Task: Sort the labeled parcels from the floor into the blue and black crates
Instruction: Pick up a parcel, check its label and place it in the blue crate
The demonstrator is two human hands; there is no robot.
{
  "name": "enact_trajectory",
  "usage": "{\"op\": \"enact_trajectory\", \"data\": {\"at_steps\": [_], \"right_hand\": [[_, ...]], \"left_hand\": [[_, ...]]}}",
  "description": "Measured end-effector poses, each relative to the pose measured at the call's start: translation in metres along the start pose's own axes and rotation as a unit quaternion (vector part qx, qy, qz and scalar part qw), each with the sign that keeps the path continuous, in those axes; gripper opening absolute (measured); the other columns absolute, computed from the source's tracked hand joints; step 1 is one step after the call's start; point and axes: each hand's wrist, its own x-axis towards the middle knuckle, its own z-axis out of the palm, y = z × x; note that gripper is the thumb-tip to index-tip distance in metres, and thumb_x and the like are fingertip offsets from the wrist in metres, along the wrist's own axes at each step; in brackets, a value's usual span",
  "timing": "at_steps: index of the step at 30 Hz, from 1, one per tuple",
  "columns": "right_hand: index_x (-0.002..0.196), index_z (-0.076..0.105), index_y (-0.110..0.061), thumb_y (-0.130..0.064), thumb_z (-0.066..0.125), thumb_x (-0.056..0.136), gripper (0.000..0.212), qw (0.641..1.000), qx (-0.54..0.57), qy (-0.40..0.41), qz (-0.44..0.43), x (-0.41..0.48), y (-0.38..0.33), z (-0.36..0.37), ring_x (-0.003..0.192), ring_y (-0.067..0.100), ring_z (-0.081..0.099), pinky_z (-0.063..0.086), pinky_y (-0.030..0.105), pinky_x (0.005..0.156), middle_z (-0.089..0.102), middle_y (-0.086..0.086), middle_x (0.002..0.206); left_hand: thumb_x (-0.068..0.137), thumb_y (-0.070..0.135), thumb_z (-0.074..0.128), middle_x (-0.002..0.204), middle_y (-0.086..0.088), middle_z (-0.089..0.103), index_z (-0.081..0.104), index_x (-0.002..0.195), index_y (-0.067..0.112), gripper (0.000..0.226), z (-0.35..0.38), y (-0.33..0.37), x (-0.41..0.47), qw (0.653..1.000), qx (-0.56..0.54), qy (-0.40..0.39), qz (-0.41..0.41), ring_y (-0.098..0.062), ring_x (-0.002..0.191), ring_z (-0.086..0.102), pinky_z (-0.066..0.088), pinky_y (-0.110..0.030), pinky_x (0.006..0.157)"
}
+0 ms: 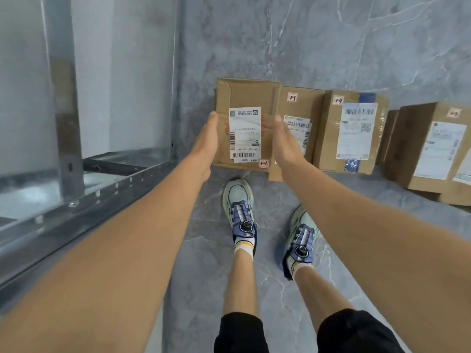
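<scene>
On veined grey marble floor [209, 263], both hands [207, 141] [285, 141] clasp a flat rectangular cardboard parcel [246, 98].

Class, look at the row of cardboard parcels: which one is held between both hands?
The leftmost parcel, tagged 1-1: the left hand and right hand press its sides; the others stand untouched.

A metal shelf frame [84, 197] stands left on the grey marbled floor [318, 47], near two sneakers [240, 212].
</scene>
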Motion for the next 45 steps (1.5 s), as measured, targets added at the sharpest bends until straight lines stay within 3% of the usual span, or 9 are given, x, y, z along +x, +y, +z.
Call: {"op": "enact_trajectory", "data": {"at_steps": [5, 11, 19, 26, 32, 35, 38, 42, 45], "right_hand": [[0.165, 0.032, -0.035, -0.092, 0.022, 0.077, 0.106, 0.999, 0.035, -0.029, 0.004, 0.012, 0.006, 0.015, 0.151, 0.029, 0.042, 0.033, 0.057, 0.123, 0.041, -0.005, 0.168], [0.166, 0.027, -0.033, -0.093, 0.026, 0.069, 0.113, 0.996, 0.069, -0.046, -0.019, -0.006, 0.001, 0.02, 0.153, 0.026, 0.04, 0.033, 0.059, 0.123, 0.035, -0.006, 0.171], [0.17, 0.017, -0.032, -0.071, 0.024, 0.106, 0.075, 0.993, 0.066, -0.021, -0.091, -0.142, -0.072, -0.046, 0.162, 0.02, 0.021, 0.02, 0.044, 0.127, 0.02, -0.008, 0.176], [0.17, 0.013, -0.035, -0.066, 0.027, 0.108, 0.071, 0.974, 0.139, 0.042, -0.171, -0.292, -0.155, -0.172, 0.162, 0.014, 0.016, 0.017, 0.035, 0.124, 0.018, -0.013, 0.175], [0.17, 0.014, -0.035, -0.07, 0.029, 0.106, 0.075, 0.937, 0.208, 0.118, -0.255, -0.398, -0.206, -0.285, 0.16, 0.014, 0.023, 0.023, 0.039, 0.125, 0.023, -0.013, 0.174], [0.167, 0.027, -0.03, -0.086, 0.027, 0.095, 0.092, 0.917, 0.228, 0.161, -0.285, -0.438, -0.216, -0.336, 0.152, 0.016, 0.041, 0.036, 0.039, 0.121, 0.042, -0.008, 0.166], [0.157, 0.04, -0.026, -0.073, 0.026, 0.105, 0.071, 0.892, 0.267, 0.205, -0.3, -0.48, -0.21, -0.382, 0.136, -0.007, 0.045, 0.035, 0.023, 0.112, 0.047, -0.022, 0.154], [0.155, 0.04, -0.031, -0.104, 0.027, 0.075, 0.11, 0.854, 0.317, 0.279, -0.304, -0.521, -0.192, -0.426, 0.137, 0.018, 0.057, 0.046, 0.055, 0.115, 0.054, -0.002, 0.156], [0.158, 0.037, -0.032, -0.107, 0.028, 0.072, 0.114, 0.824, 0.35, 0.332, -0.298, -0.549, -0.167, -0.45, 0.139, 0.021, 0.055, 0.044, 0.057, 0.116, 0.054, -0.003, 0.155]], "left_hand": [[0.09, 0.084, 0.021, 0.148, 0.001, 0.058, 0.057, 0.143, 0.042, 0.076, 0.0, -0.01, 0.016, 0.999, -0.015, -0.033, 0.021, -0.022, 0.138, 0.051, 0.028, -0.056, 0.121], [0.1, 0.074, 0.019, 0.132, 0.003, 0.07, 0.065, 0.134, 0.038, 0.067, -0.008, -0.009, -0.008, 0.999, -0.019, -0.026, 0.04, -0.016, 0.121, 0.063, 0.038, -0.053, 0.116], [0.103, 0.07, 0.014, 0.085, 0.032, 0.074, 0.067, 0.104, 0.047, 0.057, -0.005, 0.053, -0.156, 0.994, -0.019, -0.029, 0.105, 0.003, 0.104, 0.06, 0.035, -0.047, 0.118], [0.108, 0.057, 0.015, 0.083, 0.034, 0.072, 0.061, 0.108, 0.044, 0.048, 0.041, 0.154, -0.343, 0.97, -0.003, -0.067, 0.233, 0.019, 0.079, 0.066, 0.049, -0.019, 0.074], [0.1, 0.074, 0.02, 0.12, 0.023, 0.072, 0.068, 0.117, 0.052, 0.056, 0.105, 0.23, -0.474, 0.935, 0.074, -0.111, 0.329, 0.0, 0.121, 0.058, 0.037, -0.048, 0.117], [0.101, 0.072, 0.018, 0.122, 0.021, 0.071, 0.068, 0.114, 0.054, 0.055, 0.14, 0.256, -0.533, 0.915, 0.109, -0.146, 0.36, -0.005, 0.125, 0.057, 0.033, -0.052, 0.119], [0.102, 0.07, 0.017, 0.119, 0.02, 0.073, 0.069, 0.12, 0.048, 0.058, 0.177, 0.272, -0.582, 0.889, 0.146, -0.19, 0.39, -0.003, 0.122, 0.058, 0.035, -0.052, 0.118], [0.1, 0.072, 0.016, 0.119, 0.018, 0.072, 0.068, 0.124, 0.046, 0.063, 0.222, 0.279, -0.636, 0.848, 0.204, -0.248, 0.421, 0.0, 0.115, 0.059, 0.035, -0.052, 0.118], [0.099, 0.073, 0.016, 0.116, 0.022, 0.069, 0.066, 0.121, 0.046, 0.061, 0.254, 0.273, -0.668, 0.819, 0.25, -0.294, 0.425, 0.002, 0.112, 0.057, 0.038, -0.046, 0.113]]}}
